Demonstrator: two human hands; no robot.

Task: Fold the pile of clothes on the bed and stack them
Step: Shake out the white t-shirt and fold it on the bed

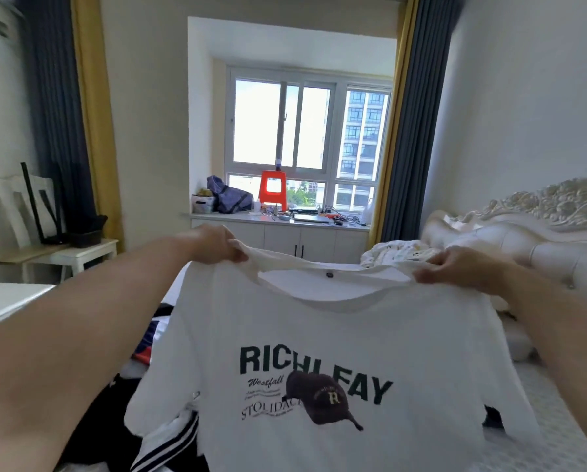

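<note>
I hold a white T-shirt [336,338] up in front of me, spread wide, its front toward me with dark green lettering and a printed cap. My left hand [217,245] grips the left shoulder by the collar. My right hand [452,269] grips the right shoulder. The shirt hangs down over the bed [564,420] and hides most of it. A pile of clothes [156,413] in black, white stripes and red lies under the shirt at the lower left.
An ornate cream headboard [530,233] stands at the right, with a crumpled quilt [397,252] beside it. A white side table [81,255] and a white surface [9,301] are at the left. A windowsill cabinet [285,229] with a red stool and clutter lies straight ahead.
</note>
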